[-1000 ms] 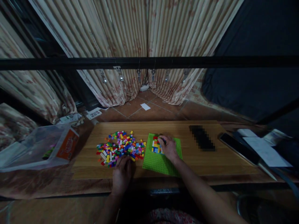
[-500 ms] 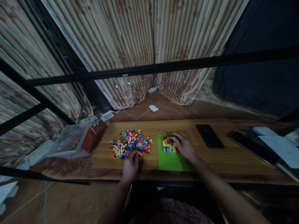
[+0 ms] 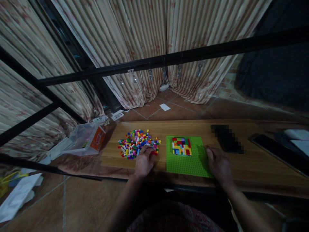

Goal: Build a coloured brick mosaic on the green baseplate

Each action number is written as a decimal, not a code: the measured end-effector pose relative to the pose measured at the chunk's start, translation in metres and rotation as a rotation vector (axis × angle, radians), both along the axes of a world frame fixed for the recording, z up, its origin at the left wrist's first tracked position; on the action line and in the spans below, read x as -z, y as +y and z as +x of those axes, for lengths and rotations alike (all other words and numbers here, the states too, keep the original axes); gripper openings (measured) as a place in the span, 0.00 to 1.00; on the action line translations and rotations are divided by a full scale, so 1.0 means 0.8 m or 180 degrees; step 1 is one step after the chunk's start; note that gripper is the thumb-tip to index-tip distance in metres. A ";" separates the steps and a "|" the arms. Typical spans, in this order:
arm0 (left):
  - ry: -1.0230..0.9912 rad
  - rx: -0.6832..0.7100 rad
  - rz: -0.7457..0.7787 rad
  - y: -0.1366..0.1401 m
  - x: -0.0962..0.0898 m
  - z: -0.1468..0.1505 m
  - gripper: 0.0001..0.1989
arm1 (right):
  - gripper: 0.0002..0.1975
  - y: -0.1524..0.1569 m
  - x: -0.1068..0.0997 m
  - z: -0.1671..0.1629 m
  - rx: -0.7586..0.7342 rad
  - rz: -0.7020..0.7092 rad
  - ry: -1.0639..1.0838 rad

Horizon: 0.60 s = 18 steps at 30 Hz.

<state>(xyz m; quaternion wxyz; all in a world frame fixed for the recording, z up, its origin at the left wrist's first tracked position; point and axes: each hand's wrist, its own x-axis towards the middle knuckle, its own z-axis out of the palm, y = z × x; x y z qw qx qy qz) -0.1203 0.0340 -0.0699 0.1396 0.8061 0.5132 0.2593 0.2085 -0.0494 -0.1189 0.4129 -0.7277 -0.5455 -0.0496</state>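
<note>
My left hand (image 3: 144, 161) rests at the near edge of a loose pile of small colourful building bricks (image 3: 131, 145). Its fingers are bent down among the bricks, and what they pinch is hidden. A green baseplate (image 3: 185, 166) lies to the right of the pile. On its upper left part sits a roughly square patch of fitted bricks (image 3: 181, 146) in red, white, yellow, blue and green. At the plate's right edge is my right hand (image 3: 219, 164), fingers curled in and thumb near them; anything inside them is too small or hidden to make out.
A wooden board (image 3: 159, 125) bears all of this. A clear plastic box (image 3: 83, 140) with an orange label stands at its left. On the right lie a blurred-out dark object (image 3: 228, 138) and a dark phone-like slab (image 3: 277, 153). A black metal bar (image 3: 145, 66) crosses beyond the board.
My right hand has moved off the brick patch to the plate's right edge, uncovering the patch. My left hand stays at the pile, slightly further right along it. The view has shifted.
</note>
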 end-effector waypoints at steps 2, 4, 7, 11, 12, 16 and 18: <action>0.0216 0.0042 -0.0083 0.001 0.000 0.004 0.12 | 0.23 0.002 -0.001 -0.002 0.0013 0.0042 -0.0029; 0.0348 0.0029 -0.0106 0.003 0.000 0.007 0.11 | 0.22 0.003 -0.001 -0.002 0.0020 0.0055 -0.0049; 0.0460 -0.0029 -0.0113 0.006 -0.001 0.009 0.10 | 0.20 0.001 -0.002 -0.002 -0.0019 0.0020 -0.0079; 0.0585 0.0011 -0.0089 0.010 -0.006 0.008 0.08 | 0.20 0.000 -0.004 -0.005 0.0001 -0.0007 -0.0121; 0.0579 0.0041 -0.0064 0.011 -0.007 0.008 0.08 | 0.20 0.000 -0.005 -0.005 0.0011 -0.0005 -0.0118; 0.0320 0.0096 0.0098 0.014 -0.019 0.011 0.07 | 0.20 0.001 -0.007 -0.007 0.0003 -0.0030 -0.0080; 0.0136 0.0109 0.0145 0.016 -0.026 0.016 0.07 | 0.20 0.001 -0.006 -0.006 -0.0014 -0.0060 -0.0059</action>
